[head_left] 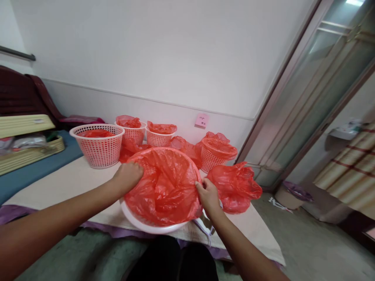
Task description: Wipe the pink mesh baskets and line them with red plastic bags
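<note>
Gripping a red bag, the two hands are well apart, one on each side of it. The left hand is curled into a fist on the bag's left edge, its fingertips hidden. The right hand clamps the right edge, thumb towards the inside, the other fingers mostly out of sight. Both bare forearms reach forward and inward from the lower corners. The bag is thin, shiny and wrinkled, spread across the mouth of a pale container, whose smooth rim shows along the near side. They are at the near edge of the tabletop, just beyond the person's knees. Beyond the left hand stands a perforated basket; crumpled red plastic lies beside the right hand.
</note>
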